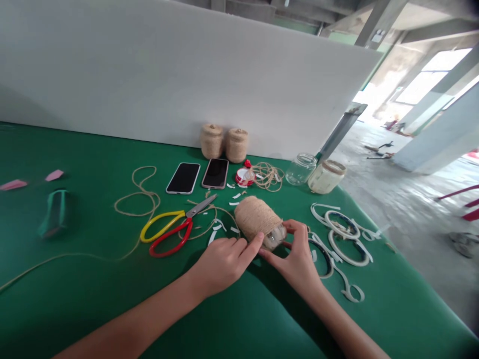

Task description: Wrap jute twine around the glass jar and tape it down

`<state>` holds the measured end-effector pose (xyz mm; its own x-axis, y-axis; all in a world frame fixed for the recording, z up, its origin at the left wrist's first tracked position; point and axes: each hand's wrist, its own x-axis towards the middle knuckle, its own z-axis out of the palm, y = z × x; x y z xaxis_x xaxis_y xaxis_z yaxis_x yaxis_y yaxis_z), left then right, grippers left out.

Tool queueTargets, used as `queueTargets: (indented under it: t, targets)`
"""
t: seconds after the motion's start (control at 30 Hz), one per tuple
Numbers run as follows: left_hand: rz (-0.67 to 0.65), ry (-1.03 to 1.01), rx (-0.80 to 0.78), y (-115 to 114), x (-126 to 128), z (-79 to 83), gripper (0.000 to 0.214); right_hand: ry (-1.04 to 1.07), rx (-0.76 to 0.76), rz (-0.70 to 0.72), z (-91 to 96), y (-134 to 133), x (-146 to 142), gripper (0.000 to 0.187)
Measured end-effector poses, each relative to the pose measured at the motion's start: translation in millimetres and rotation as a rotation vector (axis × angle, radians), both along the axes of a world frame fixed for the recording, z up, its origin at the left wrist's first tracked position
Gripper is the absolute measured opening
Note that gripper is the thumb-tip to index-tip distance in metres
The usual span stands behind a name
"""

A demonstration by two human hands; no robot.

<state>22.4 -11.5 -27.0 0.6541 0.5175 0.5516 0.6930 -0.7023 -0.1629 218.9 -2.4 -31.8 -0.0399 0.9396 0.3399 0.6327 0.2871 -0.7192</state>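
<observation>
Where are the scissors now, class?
In the head view, the scissors lie on the green table, left of the twine-wrapped jar and in front of both phones.

On the green-topped table (pixel 56 304) we see a white-edged, black-screened smartphone (pixel 183 178) beside a pinkish-edged, dark-screened smartphone (pixel 215 173). Behind them we have a broad, smooth white panel (pixel 168 75). Far left, we find two small flat pink pieces (pixel 54 175) near a blurred teal object (pixel 47 219); beyond the table's right edge, a grey concrete floor (pixel 391 194).
</observation>
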Motion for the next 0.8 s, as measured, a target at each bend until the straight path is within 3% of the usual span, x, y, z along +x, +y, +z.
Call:
queueTargets:
  t: [0.2,0.43,0.8]
  targets:
    - [0.001,-0.123,-0.125,2.1,2.0,-8.3,0.040,0.003,-0.018,0.013,1.3,-0.5,0.4,0.061]
    - [0.030,-0.271,-0.278,2.2,4.3,-13.4,0.017,0.019,-0.027,0.008,1.3,0.2,0.8,0.061]
    - [-0.066,-0.202,-0.166,-0.4,4.5,-9.4,0.021,0.056,-0.037,-0.002,-0.6,1.3,2.1,0.062]
